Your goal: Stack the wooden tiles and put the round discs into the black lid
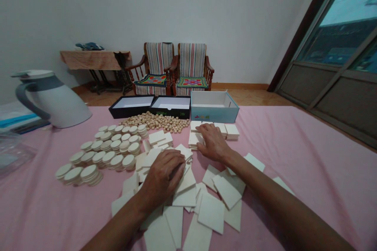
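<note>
Pale wooden square tiles (210,211) lie scattered and overlapping on the pink tablecloth (294,149) in front of me. My left hand (165,176) rests palm down on the heap of tiles, fingers curled over several of them. My right hand (212,141) lies flat on small stacks of square tiles (231,130) near the light blue box (213,113). Whether either hand grips a tile is hidden under the palms.
Stacks of round wooden discs (108,153) fill the left side. A pile of small wooden beads (159,121) lies before two black trays (150,106). A white jug (50,100) stands far left. Two striped chairs (176,68) stand behind the table.
</note>
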Tool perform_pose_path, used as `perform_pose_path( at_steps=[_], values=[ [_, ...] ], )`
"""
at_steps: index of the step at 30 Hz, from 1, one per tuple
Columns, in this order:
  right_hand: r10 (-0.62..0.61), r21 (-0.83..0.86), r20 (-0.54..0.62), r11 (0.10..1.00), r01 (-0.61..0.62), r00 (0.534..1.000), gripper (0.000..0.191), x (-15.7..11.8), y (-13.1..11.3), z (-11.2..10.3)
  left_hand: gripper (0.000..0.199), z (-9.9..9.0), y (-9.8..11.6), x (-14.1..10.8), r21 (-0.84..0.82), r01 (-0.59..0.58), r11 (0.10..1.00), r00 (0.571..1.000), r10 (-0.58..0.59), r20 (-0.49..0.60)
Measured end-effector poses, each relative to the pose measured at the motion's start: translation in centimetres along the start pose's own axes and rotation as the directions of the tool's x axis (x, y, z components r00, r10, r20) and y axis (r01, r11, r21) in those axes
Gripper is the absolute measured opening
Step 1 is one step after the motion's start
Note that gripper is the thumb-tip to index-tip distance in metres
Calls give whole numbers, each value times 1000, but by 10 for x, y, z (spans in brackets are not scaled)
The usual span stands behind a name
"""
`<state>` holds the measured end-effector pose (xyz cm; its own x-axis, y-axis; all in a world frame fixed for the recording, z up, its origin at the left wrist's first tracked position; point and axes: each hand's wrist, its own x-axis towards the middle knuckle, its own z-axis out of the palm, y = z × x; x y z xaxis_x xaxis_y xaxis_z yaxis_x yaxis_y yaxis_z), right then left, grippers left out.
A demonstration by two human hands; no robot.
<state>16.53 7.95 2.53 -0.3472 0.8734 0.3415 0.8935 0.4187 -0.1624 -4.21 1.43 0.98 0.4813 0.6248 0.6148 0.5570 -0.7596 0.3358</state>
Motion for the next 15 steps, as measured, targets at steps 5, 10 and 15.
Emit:
perform_pose_path(
  at_steps=[5,10,15],
  values=[
    [98,54,47,993,-100,994,32,-15,19,-3,13,1,-1,-1,-5,6,1000,1000,-6,3],
    [42,-16,199,999,-40,979,40,-27,28,4,13,1,-1,-1,-9,11,1000,1000,-11,12],
    [-7,-90,217,996,27,976,31,-28,25,19,13,0,-1,0,-8,10,1000,1000,-10,9]
  ],
)
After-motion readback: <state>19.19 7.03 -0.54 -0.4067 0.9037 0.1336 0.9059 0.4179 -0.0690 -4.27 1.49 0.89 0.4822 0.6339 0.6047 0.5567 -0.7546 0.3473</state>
